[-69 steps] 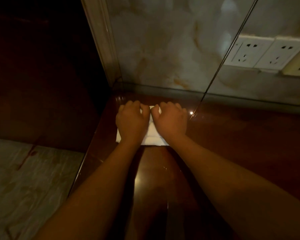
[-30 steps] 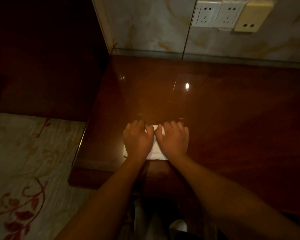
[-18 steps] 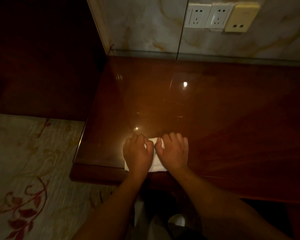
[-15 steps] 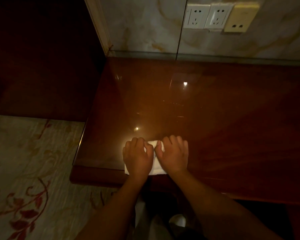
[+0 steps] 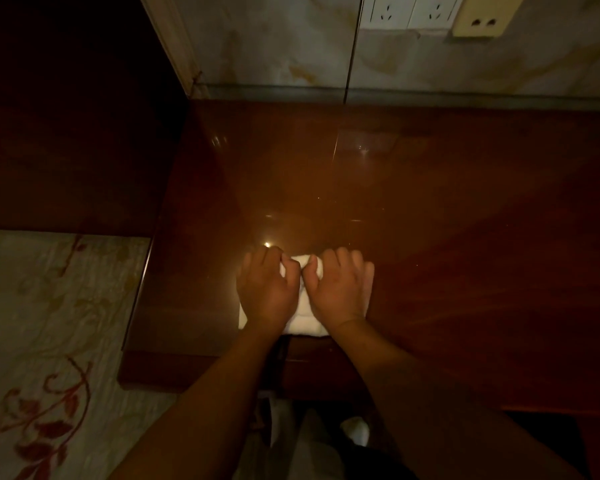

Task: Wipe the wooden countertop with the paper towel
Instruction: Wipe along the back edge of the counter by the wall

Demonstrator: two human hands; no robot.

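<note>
Towel (image 5: 302, 311): white, folded, flat on the worktop (image 5: 447, 202). It sits at the near edge, toward the left corner, and its near side reaches the worktop's lip.

Both hands are on it, palms down, side by side, thumbs almost meeting over a raised fold at the far side.

Left hand (image 5: 265, 294): fingers bent over the towel's far-left edge and gripping it. A white corner shows to the left of the wrist.

Right hand (image 5: 342, 292): fingers lie nearly straight and close together, pressing down, and cover the right part of the towel. The thumb is tucked against the fold.

Worktop: dark red-brown wood, glossy, with small light glints just beyond the left hand's knuckles.

Far side: marbled wall (image 5: 274, 46) with a vertical seam. Two white sockets (image 5: 413, 10) and a beige plate (image 5: 480, 17) sit at the top right.

Left: dark wood panel (image 5: 66, 116). Below it, pale floor (image 5: 49, 306) with a red vine pattern.

Lighting is dim and detail on the fingers is poor.
</note>
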